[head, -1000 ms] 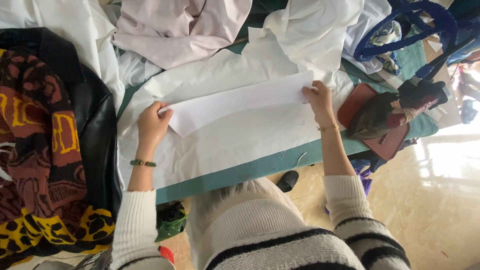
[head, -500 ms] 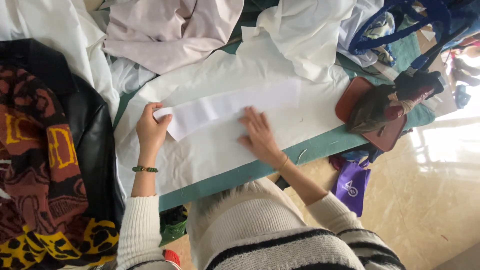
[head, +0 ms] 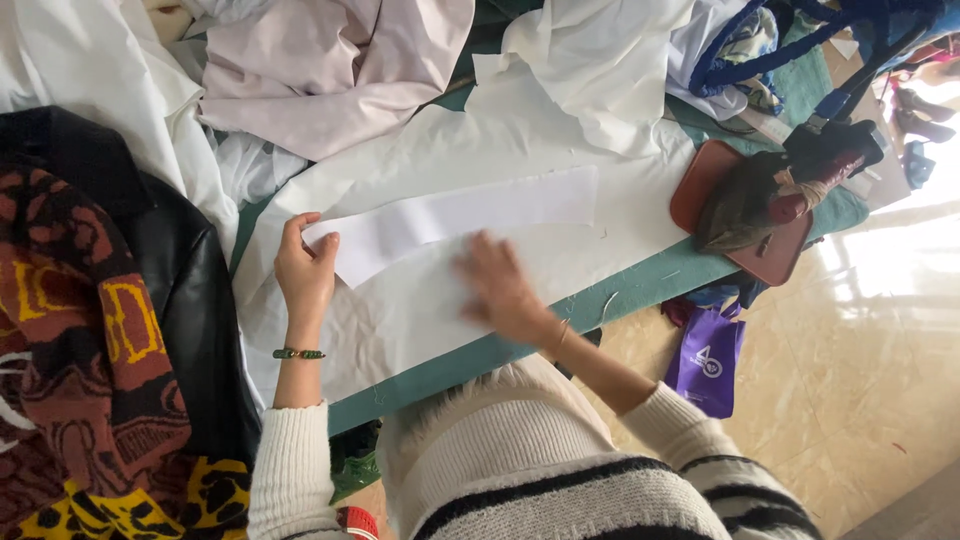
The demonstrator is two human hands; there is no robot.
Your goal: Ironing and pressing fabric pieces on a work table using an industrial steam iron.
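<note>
White cloth covers most of the green-topped table (head: 640,290) in the head view, and on it lies a long white fabric strip (head: 460,220), running from near left up toward the far right. The left hand (head: 305,270) holds the strip's left end, fingers curled over its edge and the thumb beside it, pinching the fabric against the cloth below. A green beaded bracelet (head: 298,353) circles that wrist. The right hand (head: 500,290) lies flat and spread on the white sheet (head: 400,310) just near of the strip's middle, blurred; whether its fingertips touch the strip I cannot tell. At the table's right end a clothes iron (head: 745,205) rests on a reddish-brown pad (head: 700,190). Far left of centre sits a crumpled pale pink garment (head: 330,70). A black jacket (head: 190,300) and a brown patterned knit (head: 70,340) are piled at the left. A purple bag (head: 708,360) hangs below the table's near edge.
</note>
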